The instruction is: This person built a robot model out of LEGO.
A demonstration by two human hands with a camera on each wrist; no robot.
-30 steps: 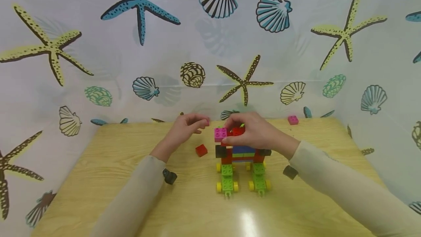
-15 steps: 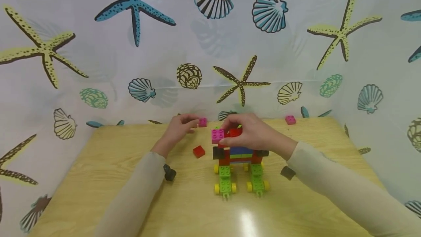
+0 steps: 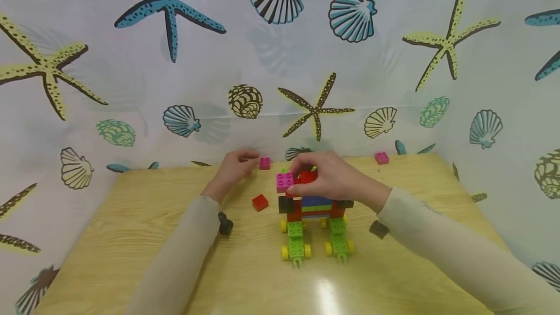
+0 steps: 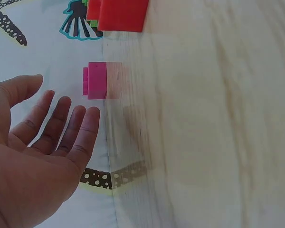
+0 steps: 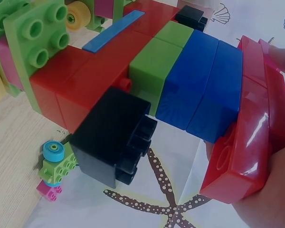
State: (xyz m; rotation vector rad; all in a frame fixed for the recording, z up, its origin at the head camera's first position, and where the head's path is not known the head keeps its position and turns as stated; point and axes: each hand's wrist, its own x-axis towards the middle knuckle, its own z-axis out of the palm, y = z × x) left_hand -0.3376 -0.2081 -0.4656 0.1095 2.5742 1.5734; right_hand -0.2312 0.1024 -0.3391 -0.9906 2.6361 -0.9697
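A toy-brick model [image 3: 317, 203] stands on the table, built from red, blue, green and black bricks over green wheeled bases. My right hand [image 3: 323, 174] grips the red bricks [image 5: 242, 156] at its top, fingers on the far side and thumb nearer. A pink brick [image 3: 284, 182] sits at the top left corner, against my fingertips. My left hand [image 3: 234, 169] hovers beside another pink brick [image 3: 264, 163] at the back edge. In the left wrist view its fingers [image 4: 88, 130] are loosely spread, apart from that brick [image 4: 97, 80]. Nothing lies in the left palm.
A loose red brick [image 3: 260, 202] lies left of the model. One more pink brick [image 3: 381, 158] is at the back right. The right wrist view shows a small green piece with a blue wheel [image 5: 53, 150]. A shell-patterned cloth [image 3: 210, 62] rises behind the table.
My left hand has drawn back to the left from the pink brick, which now shows fully. The right hand keeps its grip on the model. The whole head view has shifted slightly.
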